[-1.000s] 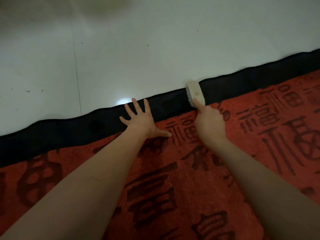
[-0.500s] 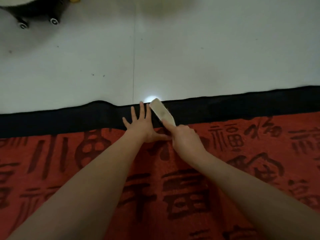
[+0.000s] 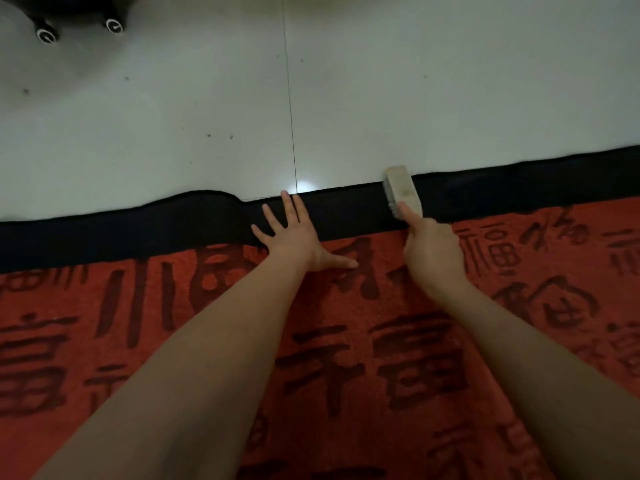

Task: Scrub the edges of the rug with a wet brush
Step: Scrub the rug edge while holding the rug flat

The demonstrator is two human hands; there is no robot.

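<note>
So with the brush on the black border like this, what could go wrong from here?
1. The brush overhangs the border onto the tiled floor, so a stroke may slip off the rug and wet the tiles.
2. The border humps up to the left, beyond the flat left hand; scrubbing could ruck it further.
3. The right hand grips only the brush's near end, so it may twist.

The floor [image 3: 450, 81] is laid with large pale, glossy tiles, with a thin dark grout line [image 3: 289, 98] running away from the viewer and a few small dark specks scattered to its left. A small bright glare of reflected light [image 3: 304, 186] sits on the tile near that line. In the upper left corner stand two black castor wheels [image 3: 79, 29] with pale rims under a dark piece of furniture, cut off by the edge.
</note>
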